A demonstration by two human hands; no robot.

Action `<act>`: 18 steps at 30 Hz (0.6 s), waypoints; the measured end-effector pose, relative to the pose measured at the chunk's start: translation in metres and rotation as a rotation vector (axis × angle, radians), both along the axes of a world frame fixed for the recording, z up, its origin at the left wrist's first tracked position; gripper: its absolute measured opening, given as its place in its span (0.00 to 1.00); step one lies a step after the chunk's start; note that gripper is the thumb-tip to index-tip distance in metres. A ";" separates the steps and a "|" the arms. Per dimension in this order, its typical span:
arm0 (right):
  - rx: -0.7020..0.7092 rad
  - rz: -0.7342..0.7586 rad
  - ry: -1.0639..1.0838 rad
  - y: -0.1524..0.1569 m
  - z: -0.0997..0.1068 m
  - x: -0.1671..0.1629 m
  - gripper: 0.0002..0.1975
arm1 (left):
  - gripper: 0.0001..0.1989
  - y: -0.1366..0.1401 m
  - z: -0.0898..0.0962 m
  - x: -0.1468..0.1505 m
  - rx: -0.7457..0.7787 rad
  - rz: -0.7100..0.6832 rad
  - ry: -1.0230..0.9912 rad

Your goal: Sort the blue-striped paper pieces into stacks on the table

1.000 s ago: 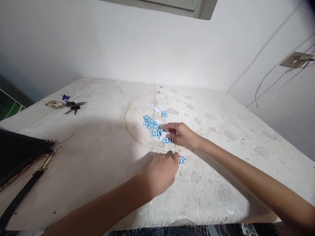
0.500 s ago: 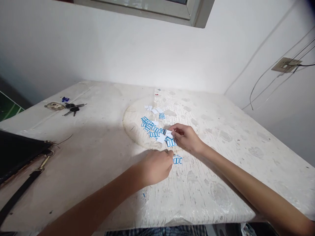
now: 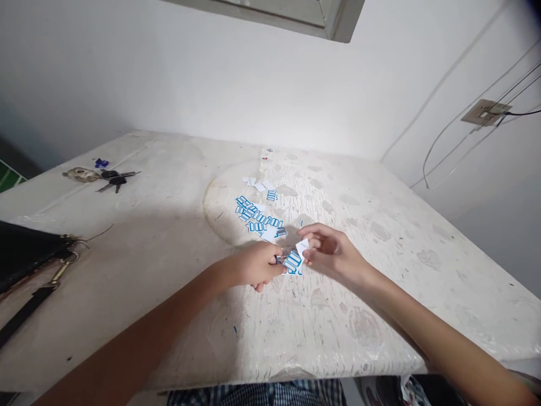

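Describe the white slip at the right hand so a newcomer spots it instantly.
On the pale table, find the pile of blue-outlined paper pieces, then drop toward the person to the right hand. The white slip is in its grip, facing the left hand. Unlike the blue-outlined piece beside it, its visible face is mostly white.

hands (image 3: 336,252) drawn together, cards (image 3: 292,261) between them

White slip (image 3: 302,247) too small to read, window frame (image 3: 343,23) cut off above, black strap (image 3: 25,317) cropped left
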State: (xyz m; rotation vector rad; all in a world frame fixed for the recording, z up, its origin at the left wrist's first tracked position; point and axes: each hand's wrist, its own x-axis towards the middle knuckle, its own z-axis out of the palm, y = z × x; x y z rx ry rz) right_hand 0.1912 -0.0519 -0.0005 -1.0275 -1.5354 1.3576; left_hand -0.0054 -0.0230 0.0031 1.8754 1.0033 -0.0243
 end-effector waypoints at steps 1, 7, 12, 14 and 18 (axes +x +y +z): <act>0.038 0.014 -0.059 -0.003 -0.002 0.002 0.12 | 0.10 0.001 -0.001 0.000 -0.020 -0.007 -0.024; 0.445 -0.021 -0.457 -0.017 -0.007 0.000 0.14 | 0.19 0.007 -0.005 -0.006 -0.056 -0.064 -0.060; 0.563 -0.031 -0.575 -0.025 -0.010 -0.005 0.15 | 0.16 0.003 -0.005 -0.004 -0.003 -0.039 -0.059; 0.587 -0.065 -0.626 -0.026 -0.008 -0.003 0.13 | 0.12 0.001 -0.007 -0.003 0.049 -0.010 -0.056; 0.777 -0.135 -0.725 -0.024 -0.004 0.005 0.08 | 0.08 0.000 -0.013 -0.001 0.060 -0.010 -0.067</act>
